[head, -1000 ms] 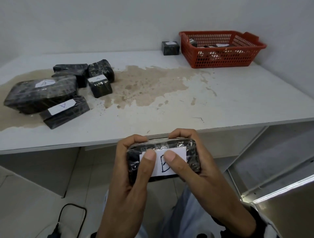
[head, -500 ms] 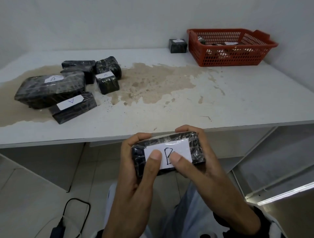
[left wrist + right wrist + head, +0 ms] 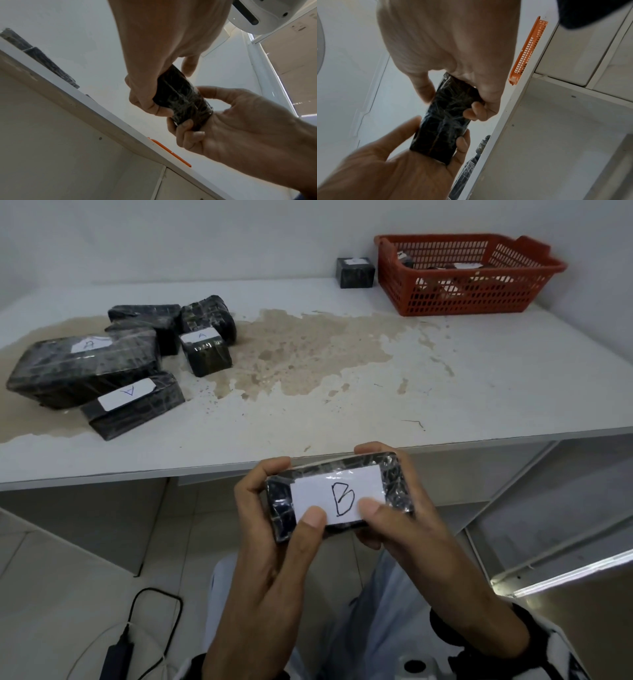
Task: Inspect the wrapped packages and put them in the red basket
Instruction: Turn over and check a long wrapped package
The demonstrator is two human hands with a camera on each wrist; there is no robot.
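Note:
I hold a small black wrapped package [image 3: 394, 484] in front of the table edge, its white label marked "B" facing up. My left hand [image 3: 274, 508] grips its left end, thumb on the label. My right hand [image 3: 404, 515] grips the right end, thumb on the label's right side. In the left wrist view the package [image 3: 181, 97] shows its dark underside between my fingers. It looks the same in the right wrist view, the package [image 3: 447, 117] pinched from both ends. The red basket [image 3: 469, 289] stands at the table's far right and holds several packages.
Several black wrapped packages [image 3: 85, 364] with "A" labels lie in a cluster at the table's left. One small package [image 3: 354, 273] stands just left of the basket. A brown stain [image 3: 308, 354] covers the middle of the white table [image 3: 479, 388]. A cable and charger [image 3: 116, 655] lie on the floor.
Both thumbs have slid apart on the label, uncovering the letter "B". The package has risen slightly toward the table edge and tilted its label more toward my head.

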